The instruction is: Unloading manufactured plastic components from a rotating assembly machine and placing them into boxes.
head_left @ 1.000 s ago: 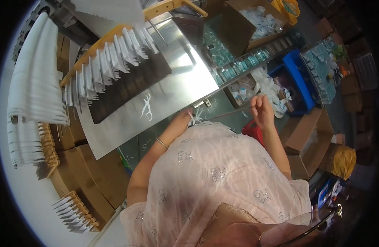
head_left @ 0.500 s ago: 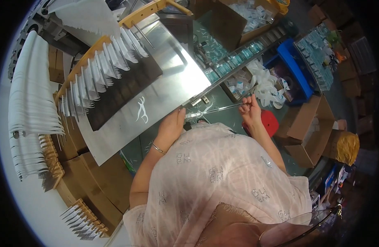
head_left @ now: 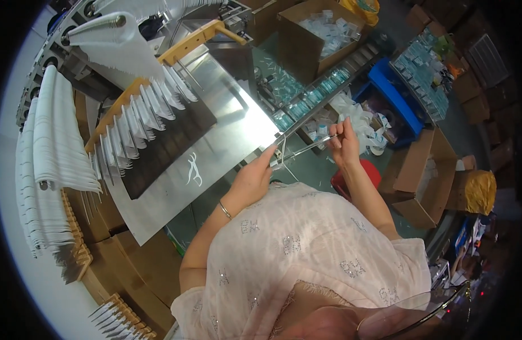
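Note:
A thin metal rod slants between my two hands, just beyond the steel tabletop's near right corner. My right hand pinches its upper right end with bent fingers. At the lower left end my left hand is closed around the rod, palm down; its fingertips are partly hidden. A thin white strand dangles beside the rod near my left fingers. To the left, a yellow wooden rack with metal rods carrying bunched white fringed pieces rests over a dark plate on the steel tabletop.
Loose white strands lie on the steel. White fringed rolls hang at left. A conveyor carries teal-and-clear packs. A blue bin, a red container and an open cardboard box stand to the right.
My left hand has moved right and slightly up, nearer my right hand. The rod is tilted more steeply, and my view has shifted slightly.

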Tool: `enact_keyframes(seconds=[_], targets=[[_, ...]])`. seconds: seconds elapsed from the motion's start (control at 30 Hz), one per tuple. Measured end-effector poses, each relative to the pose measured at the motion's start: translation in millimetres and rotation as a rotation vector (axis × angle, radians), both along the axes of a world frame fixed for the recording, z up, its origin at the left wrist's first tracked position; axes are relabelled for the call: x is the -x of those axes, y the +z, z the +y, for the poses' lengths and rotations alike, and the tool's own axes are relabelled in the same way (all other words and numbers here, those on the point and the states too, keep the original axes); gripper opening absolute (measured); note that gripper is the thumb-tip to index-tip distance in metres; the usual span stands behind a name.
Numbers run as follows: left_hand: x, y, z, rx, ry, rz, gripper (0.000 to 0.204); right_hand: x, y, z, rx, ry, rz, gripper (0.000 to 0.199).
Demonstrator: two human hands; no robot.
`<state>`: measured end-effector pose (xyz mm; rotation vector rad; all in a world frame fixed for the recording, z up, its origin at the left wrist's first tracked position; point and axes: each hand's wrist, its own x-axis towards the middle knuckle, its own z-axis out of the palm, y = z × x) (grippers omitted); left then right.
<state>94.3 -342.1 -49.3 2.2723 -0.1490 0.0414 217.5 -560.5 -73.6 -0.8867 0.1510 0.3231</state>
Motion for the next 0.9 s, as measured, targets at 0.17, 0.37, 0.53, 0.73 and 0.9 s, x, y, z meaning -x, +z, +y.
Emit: enact_keyframes(seconds=[0.17,0.37,0.53,0.73,0.9], targets=[[-13,21,-13,-0.011,0.131,0.032,0.039,1,7,1,-0.026,-0.004,-0.069,0.035],[-23,-1,-12,-0.078,0.050,-0.049,0.021,15,16,4,-0.003,-0.026,-0.145,0.034],[-30,-17,-18,0.205,0.088,-0.122,0.014,19,9,0,-0.009,-0.075,-0.156,0.034],[-31,-19,-23,0.397,0.062,-0.063,0.011,25,0,-19,-0.079,-0.116,-0.090,0.034],[-33,-7,-27,0.194,-0.115,-0.225,0.019,25,-2,-28,-0.109,-0.176,-0.050,0.035]])
